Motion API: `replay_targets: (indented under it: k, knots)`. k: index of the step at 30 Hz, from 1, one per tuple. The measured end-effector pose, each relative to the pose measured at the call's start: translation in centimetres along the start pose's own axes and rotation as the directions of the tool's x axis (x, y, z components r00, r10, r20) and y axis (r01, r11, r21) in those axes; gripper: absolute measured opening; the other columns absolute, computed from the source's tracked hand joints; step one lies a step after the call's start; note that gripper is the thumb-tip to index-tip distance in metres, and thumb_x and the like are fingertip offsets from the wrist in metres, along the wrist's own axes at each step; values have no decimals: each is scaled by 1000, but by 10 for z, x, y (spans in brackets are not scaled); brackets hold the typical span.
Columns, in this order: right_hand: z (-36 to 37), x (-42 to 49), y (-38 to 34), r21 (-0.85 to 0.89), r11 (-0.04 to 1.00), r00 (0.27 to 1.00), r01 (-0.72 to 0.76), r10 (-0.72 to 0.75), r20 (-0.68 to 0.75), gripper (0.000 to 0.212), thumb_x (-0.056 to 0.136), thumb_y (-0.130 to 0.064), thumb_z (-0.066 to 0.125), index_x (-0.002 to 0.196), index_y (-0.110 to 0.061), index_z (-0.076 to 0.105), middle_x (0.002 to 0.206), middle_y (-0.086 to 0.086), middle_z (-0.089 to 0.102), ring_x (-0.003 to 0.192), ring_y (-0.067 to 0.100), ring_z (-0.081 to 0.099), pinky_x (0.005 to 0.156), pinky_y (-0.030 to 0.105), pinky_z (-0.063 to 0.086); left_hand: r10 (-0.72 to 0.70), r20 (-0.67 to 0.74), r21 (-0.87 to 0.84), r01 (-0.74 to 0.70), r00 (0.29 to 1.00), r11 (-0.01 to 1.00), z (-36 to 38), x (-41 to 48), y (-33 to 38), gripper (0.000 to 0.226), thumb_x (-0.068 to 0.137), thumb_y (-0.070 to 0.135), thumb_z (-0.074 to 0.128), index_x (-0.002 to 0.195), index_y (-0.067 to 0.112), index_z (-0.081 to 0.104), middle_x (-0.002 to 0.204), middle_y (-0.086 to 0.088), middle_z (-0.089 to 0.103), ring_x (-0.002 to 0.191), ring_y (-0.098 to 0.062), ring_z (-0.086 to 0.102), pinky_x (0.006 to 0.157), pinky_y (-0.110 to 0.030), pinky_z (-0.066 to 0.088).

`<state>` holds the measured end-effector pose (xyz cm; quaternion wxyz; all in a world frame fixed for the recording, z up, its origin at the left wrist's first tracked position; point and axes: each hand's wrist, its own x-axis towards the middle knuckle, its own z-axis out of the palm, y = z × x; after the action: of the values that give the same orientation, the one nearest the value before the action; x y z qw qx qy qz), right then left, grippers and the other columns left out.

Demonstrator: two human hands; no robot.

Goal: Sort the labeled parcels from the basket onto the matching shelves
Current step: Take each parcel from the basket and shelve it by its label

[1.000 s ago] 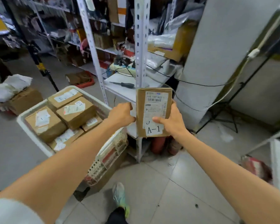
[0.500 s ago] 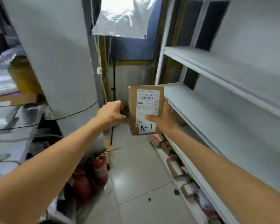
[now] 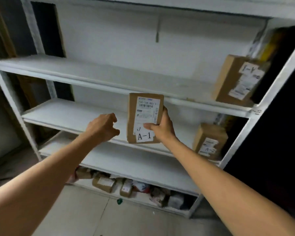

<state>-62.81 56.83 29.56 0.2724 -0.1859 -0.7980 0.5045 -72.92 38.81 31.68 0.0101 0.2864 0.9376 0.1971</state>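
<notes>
A brown cardboard parcel (image 3: 144, 116) with a white shipping label and a tag reading A-1 stands upright in the air in front of the white shelf unit (image 3: 85, 79). My right hand (image 3: 162, 128) grips its right edge, thumb across the label. My left hand (image 3: 103, 127) hovers just left of the parcel, fingers loosely curled and holding nothing, apart from the box. One labeled parcel (image 3: 237, 79) leans at the right end of the upper shelf, and another labeled parcel (image 3: 209, 142) stands at the right end of the shelf below. The basket is out of view.
The middle shelf board (image 3: 71, 114) stretches left behind my hands. On the bottom level lie several small parcels and bags (image 3: 126, 186). White uprights frame the unit, the right post (image 3: 262, 106) slanting. Grey tiled floor (image 3: 109, 217) lies below.
I have turned from the basket and aisle to face the white shelf unit. The A-1 parcel has stayed in my right hand, and my left hand remains off it, beside it.
</notes>
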Motion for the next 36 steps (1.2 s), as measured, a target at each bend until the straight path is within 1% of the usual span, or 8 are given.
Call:
replay_targets:
  k: [6,11,15,20,26,31,33,36]
  knots:
    - [-74,-21,30,-48,992,972,-118,106,-208,76,75,-2,77,137,-12,33,127,4,59,109,14,57,64,5,44,229,89,-4,-230,969,973,37,28,74,48,82,31,69,126,21,52,122,-3,61,106,-25,59,85,-34,50]
    - [-113,-32,47,-54,980,936,-190,165,-311,65,75,-2,77,126,-9,39,124,6,61,115,23,58,76,22,52,313,133,-13,-314,940,949,53,46,116,46,83,31,68,125,22,52,120,-3,61,103,-25,60,86,-36,51]
    - [-139,-18,40,-81,983,923,-165,125,-363,66,76,0,76,129,-9,39,119,0,59,111,11,51,60,3,46,354,128,-27,-354,926,935,53,66,142,47,83,31,68,125,22,53,121,-4,61,102,-27,60,86,-37,52]
    - [-170,44,5,-57,997,926,-56,31,-376,83,75,-3,77,142,-15,29,129,1,58,118,15,52,91,23,48,385,83,-17,-385,919,923,27,106,174,45,82,33,69,124,23,53,119,-3,61,104,-25,59,80,-32,49]
    - [-189,130,-16,36,998,942,47,-33,-334,87,79,2,71,148,-9,19,141,8,47,132,21,41,99,27,40,385,-37,-8,-385,922,923,-13,164,204,44,84,31,69,124,22,54,117,-3,63,101,-24,61,79,-31,48]
    - [-196,181,7,157,983,944,91,-35,-327,91,77,16,64,148,-3,11,144,16,40,135,26,36,77,5,45,384,-55,35,-382,922,923,-16,203,212,44,84,32,67,124,22,53,118,-2,62,105,-24,59,79,-31,45]
    - [-195,196,22,180,980,946,80,-18,-323,91,75,17,65,148,-5,14,142,16,42,134,27,39,73,9,51,377,-55,44,-375,925,926,-10,216,214,43,84,30,67,125,23,53,118,-1,62,105,-24,59,79,-30,45]
    - [-194,207,39,201,979,953,30,33,-302,96,79,12,65,151,-9,4,144,14,41,134,26,40,92,26,48,363,-30,50,-362,931,931,1,231,216,43,84,29,67,124,23,54,118,-1,63,105,-24,59,80,-31,47]
